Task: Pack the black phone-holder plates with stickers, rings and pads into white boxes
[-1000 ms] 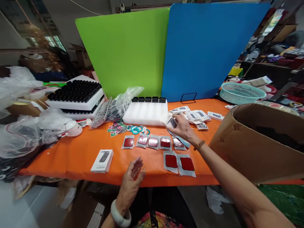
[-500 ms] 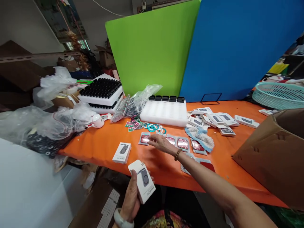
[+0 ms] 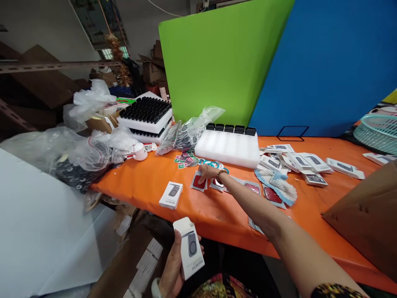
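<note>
My left hand point(image 3: 173, 260) grips a white box point(image 3: 190, 248) printed with a grey device and the word MAGNETIC. The box is tilted in front of the table's edge, its top flap up. My right hand point(image 3: 208, 171) reaches to the left end of a row of red square packets, thumb and fingers closed on the leftmost packet point(image 3: 198, 182); part of the fingers is hidden. Beside it lies another red packet point(image 3: 218, 184), and more packets run right, partly behind my forearm. A similar white box point(image 3: 171, 195) lies on the orange tabletop left of the packets.
Behind the packets are teal rings point(image 3: 214, 164), small printed cards point(image 3: 187, 159) and a white foam tray point(image 3: 228, 147) with black pieces. Rightward are a blue-white cloth point(image 3: 276, 184), white boxes point(image 3: 316, 162) and a cardboard carton point(image 3: 366, 219). Plastic bags point(image 3: 89, 153) crowd the left.
My right hand brought a white box over from the right; my left hand took it. My right hand then moved left to the leftmost red packet. The view has turned left.
</note>
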The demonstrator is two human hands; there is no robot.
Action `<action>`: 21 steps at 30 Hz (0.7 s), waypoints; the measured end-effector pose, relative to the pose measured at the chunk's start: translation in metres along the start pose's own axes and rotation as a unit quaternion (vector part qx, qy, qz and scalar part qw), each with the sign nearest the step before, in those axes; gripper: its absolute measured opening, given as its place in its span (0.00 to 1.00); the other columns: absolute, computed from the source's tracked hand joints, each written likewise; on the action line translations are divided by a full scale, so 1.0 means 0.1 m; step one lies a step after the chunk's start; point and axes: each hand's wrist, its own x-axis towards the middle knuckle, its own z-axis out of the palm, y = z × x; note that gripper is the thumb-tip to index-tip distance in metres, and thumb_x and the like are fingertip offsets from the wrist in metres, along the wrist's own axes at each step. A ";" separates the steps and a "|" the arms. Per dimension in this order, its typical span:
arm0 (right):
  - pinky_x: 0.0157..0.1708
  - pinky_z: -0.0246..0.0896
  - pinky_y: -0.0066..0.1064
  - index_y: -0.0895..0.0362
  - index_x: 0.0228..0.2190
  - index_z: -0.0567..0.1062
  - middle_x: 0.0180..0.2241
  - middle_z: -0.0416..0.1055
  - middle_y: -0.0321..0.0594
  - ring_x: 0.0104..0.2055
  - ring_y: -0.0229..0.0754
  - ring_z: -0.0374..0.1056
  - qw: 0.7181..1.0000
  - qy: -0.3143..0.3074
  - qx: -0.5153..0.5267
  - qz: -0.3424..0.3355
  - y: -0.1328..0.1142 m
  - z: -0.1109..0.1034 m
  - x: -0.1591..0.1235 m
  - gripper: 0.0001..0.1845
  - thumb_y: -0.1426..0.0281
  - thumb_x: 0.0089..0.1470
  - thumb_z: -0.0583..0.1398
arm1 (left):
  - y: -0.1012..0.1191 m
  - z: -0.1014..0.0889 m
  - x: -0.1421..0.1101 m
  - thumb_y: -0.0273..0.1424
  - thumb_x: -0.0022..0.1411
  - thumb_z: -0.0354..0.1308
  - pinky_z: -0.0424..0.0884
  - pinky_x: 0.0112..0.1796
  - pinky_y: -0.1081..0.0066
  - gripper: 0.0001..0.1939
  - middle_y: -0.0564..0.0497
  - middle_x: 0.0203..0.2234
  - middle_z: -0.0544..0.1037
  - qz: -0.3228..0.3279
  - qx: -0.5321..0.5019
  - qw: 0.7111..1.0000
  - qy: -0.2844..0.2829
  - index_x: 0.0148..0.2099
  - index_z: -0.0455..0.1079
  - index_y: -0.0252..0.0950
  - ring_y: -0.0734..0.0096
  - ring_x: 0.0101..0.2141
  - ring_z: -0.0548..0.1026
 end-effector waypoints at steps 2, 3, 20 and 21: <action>0.32 0.66 0.38 0.45 0.46 0.69 0.42 0.71 0.40 0.45 0.51 0.68 0.996 -0.023 0.077 0.036 -0.01 -0.03 -0.10 0.19 0.63 0.50 0.60 | 0.00 0.00 0.00 0.53 0.51 0.60 0.74 0.38 0.68 0.28 0.46 0.33 0.80 0.008 -0.007 1.000 -0.008 0.43 0.74 0.34 0.65 0.32 0.78; 0.31 0.65 0.37 0.46 0.44 0.70 0.41 0.72 0.40 0.43 0.50 0.68 0.992 -0.036 0.102 0.065 -0.02 -0.02 -0.05 0.18 0.63 0.49 0.61 | 0.00 0.00 0.00 0.53 0.50 0.61 0.74 0.38 0.68 0.29 0.45 0.33 0.80 0.012 -0.008 1.000 -0.008 0.44 0.73 0.34 0.64 0.32 0.78; 0.29 0.63 0.28 0.50 0.34 0.63 0.27 0.65 0.30 0.27 0.36 0.64 0.909 0.087 0.387 0.130 -0.01 0.27 -0.71 0.24 0.65 0.37 0.69 | -0.39 0.09 0.17 0.61 0.42 0.59 0.72 0.31 0.69 0.40 0.41 0.28 0.77 -0.088 0.059 0.976 -0.190 0.39 0.74 0.25 0.63 0.29 0.77; 0.29 0.63 0.29 0.50 0.34 0.62 0.27 0.65 0.30 0.27 0.37 0.64 0.915 0.097 0.372 0.123 -0.02 0.27 -0.78 0.24 0.64 0.38 0.69 | -0.43 0.12 0.17 0.61 0.40 0.60 0.72 0.32 0.69 0.41 0.41 0.29 0.77 -0.089 0.065 0.973 -0.204 0.40 0.73 0.26 0.63 0.30 0.77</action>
